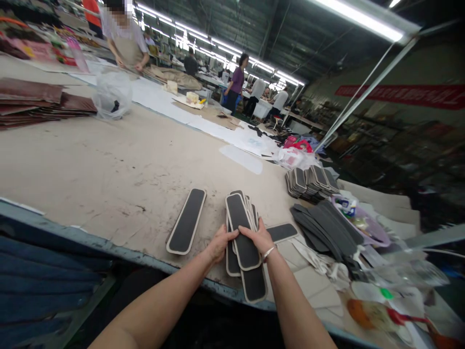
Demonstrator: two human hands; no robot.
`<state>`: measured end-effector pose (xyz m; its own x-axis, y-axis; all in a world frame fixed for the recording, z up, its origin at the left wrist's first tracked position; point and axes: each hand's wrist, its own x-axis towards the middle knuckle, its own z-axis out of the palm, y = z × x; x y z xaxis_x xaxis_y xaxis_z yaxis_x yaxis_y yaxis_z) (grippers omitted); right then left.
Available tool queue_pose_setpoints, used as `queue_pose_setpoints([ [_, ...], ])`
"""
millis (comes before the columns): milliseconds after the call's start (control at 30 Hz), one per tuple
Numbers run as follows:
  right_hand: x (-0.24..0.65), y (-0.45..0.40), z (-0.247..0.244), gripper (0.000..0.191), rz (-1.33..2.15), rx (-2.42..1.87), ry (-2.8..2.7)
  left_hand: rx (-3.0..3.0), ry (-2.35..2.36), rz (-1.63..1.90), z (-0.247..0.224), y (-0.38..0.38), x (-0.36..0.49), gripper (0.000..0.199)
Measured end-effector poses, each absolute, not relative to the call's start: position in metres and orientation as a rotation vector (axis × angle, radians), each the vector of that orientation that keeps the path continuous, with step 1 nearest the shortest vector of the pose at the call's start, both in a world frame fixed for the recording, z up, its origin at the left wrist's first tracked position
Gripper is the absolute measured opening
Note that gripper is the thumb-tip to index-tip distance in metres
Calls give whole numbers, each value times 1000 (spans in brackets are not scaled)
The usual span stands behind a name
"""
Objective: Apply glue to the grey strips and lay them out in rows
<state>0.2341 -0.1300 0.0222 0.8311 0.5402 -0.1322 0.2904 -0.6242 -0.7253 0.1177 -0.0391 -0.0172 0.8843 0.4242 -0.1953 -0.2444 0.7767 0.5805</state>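
Between my two hands is a loose stack of long rounded panels (241, 213), dark grey with pale rims, fanned unevenly near the table's front edge. My left hand (221, 241) grips the stack from its left side, thumb on the top panel. From the right, my right hand (257, 237) holds the same stack, its thumb also on top and a bracelet at the wrist. Both sets of fingers are partly hidden at the stack's sides. A separate panel (187, 220) lies flat to the left. Another dark panel (282, 232) rests to the right, partly behind my right hand.
Bundled panels (312, 182) and dark grey strips (323, 228) lie at the right, beside a purple basket (378, 235). An orange-filled bottle (366, 314) is at the lower right. Brown sheets (32, 99) and a plastic bag (113, 94) sit far left. A person (127, 41) stands across the table.
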Motion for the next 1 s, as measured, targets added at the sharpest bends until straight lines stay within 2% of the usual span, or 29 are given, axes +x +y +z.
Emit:
queue_pose_setpoints([
  [133, 225, -128, 63, 119, 317, -2463, -751, 710, 201, 349, -10, -33, 118, 52],
  [200, 218, -125, 82, 123, 243, -2586, -894, 1025, 301, 306, -6, -28, 117, 51],
  [267, 209, -118, 90, 124, 182, -2715, -1011, 1405, 516, 250, -4, -21, 114, 60],
  [367, 198, -106, 77, 120, 184, -2872, -1134, 1697, 757, 223, -6, -3, 105, 60],
  [600, 194, -94, 20, 120, 326, -2933, -1199, 1824, 911, 225, -17, 19, 89, 35],
  [700, 199, -93, 17, 109, 372, -2900, -1173, 1781, 896, 258, -22, 12, 95, 32],
  [800, 208, -91, 19, 89, 419, -2831, -1111, 1663, 884, 331, -26, 6, 102, 38],
  [900, 219, -93, 23, 63, 433, -2762, -1041, 1502, 902, 444, -27, 5, 109, 52],
  [1000, 229, -99, 34, 54, 384, -2661, -977, 1360, 907, 543, -22, 5, 118, 71],
])
